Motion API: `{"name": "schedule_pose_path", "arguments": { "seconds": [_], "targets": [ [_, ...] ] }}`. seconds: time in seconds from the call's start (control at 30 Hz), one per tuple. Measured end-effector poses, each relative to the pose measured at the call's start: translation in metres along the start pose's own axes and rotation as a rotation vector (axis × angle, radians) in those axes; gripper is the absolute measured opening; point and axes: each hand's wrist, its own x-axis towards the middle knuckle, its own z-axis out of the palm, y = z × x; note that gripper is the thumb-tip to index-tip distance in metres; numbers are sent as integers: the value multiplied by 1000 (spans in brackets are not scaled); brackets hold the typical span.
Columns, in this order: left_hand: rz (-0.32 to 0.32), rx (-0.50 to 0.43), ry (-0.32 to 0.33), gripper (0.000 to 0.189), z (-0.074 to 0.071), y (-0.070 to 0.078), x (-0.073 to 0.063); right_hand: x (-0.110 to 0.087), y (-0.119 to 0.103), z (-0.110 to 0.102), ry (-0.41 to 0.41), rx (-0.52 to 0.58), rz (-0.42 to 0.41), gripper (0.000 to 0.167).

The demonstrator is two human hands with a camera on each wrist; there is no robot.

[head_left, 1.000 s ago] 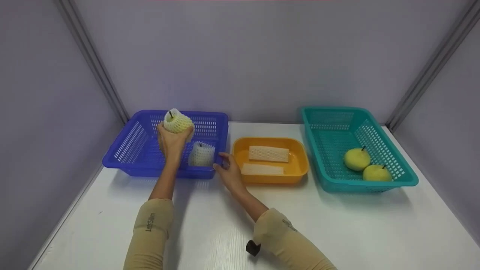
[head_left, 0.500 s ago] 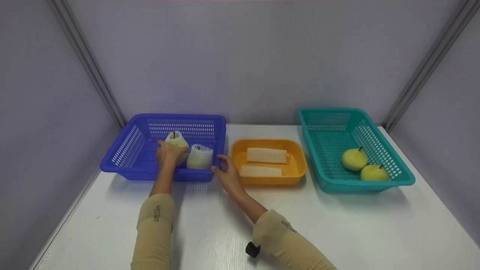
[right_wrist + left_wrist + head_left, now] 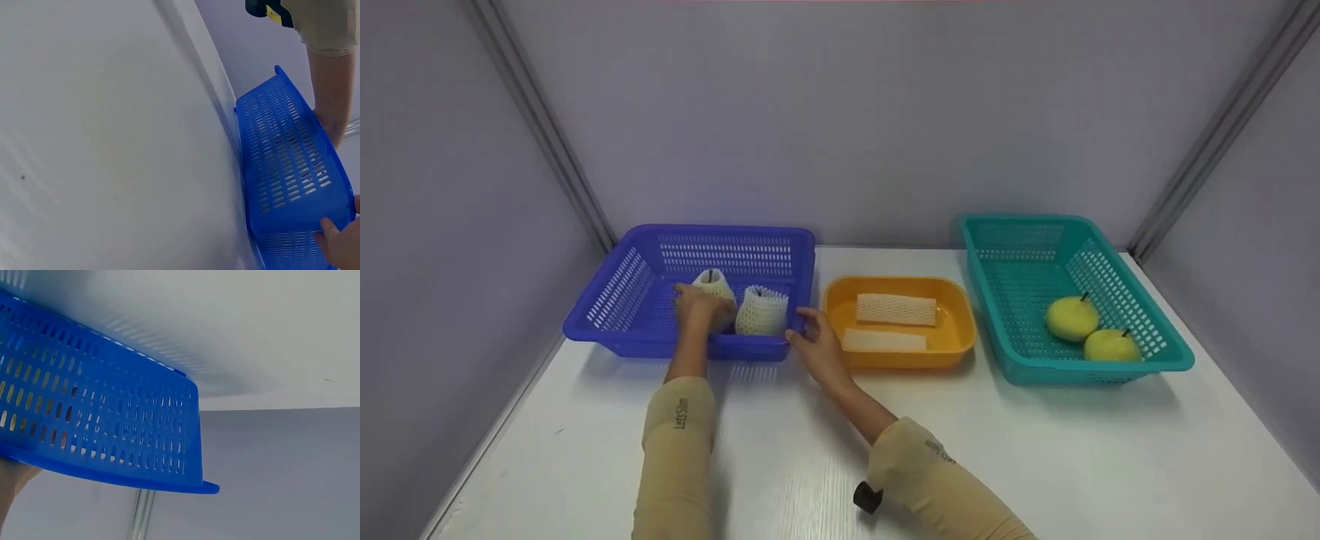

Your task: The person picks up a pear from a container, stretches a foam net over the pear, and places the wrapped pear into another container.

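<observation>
My left hand [image 3: 702,309] reaches over the near wall of the blue basket [image 3: 619,330] and holds a yellow pear [image 3: 714,283] in a white foam net, low in the basket. The hand covers most of that pear. Just to its right stands a second netted pear [image 3: 763,312], stem up. My right hand [image 3: 820,346] pinches the basket's near right corner; in the right wrist view, the thumb [image 3: 328,226] lies on the outside of the rim. Through the slotted wall [image 3: 101,399] in the left wrist view, the contents show only in patches.
An orange tray [image 3: 900,361] holds two flat white foam nets, an upper net [image 3: 896,309] and a lower net [image 3: 885,340]. At the right, a teal basket [image 3: 997,300] contains two bare pears [image 3: 1072,318]. Grey walls stand behind and at both sides of the white table [image 3: 780,450].
My left hand has lowered the netted pear from above the blue basket down into it, beside the other netted pear. My right hand has stayed at the basket's corner.
</observation>
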Motion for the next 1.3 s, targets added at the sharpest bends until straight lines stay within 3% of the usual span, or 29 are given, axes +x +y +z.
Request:
{"name": "schedule_pose_path", "arguments": {
  "seconds": [0.4,0.5,0.53,0.6,0.7,0.77,0.83,0.97,1.1,1.3],
  "targets": [
    [-14,132,-124,110,6,0,8,-1,-1,-1,0,-8,-22,37],
    [-15,128,-136,118,14,-10,30,-1,-1,0,-3,-2,-31,37],
    [-8,115,-150,119,15,-13,32,-1,-1,0,-3,-3,-33,37],
    [28,102,-122,126,29,-32,65,-1,-1,0,-2,-2,-35,37],
    [39,95,-132,127,35,-41,83,0,0,0,1,-3,-32,37],
    [42,84,-112,121,33,-38,81,0,1,0,1,-6,-29,37],
    [27,70,-129,107,20,-20,51,1,1,-1,-2,0,-20,37],
    [62,45,-85,93,6,-2,14,3,0,-4,-32,9,-12,38],
    [86,62,-79,96,4,2,4,2,-2,-9,-86,-11,-7,40],
    [155,95,-89,86,4,-2,7,-5,-14,-18,-153,-9,-4,40]
  ]
}}
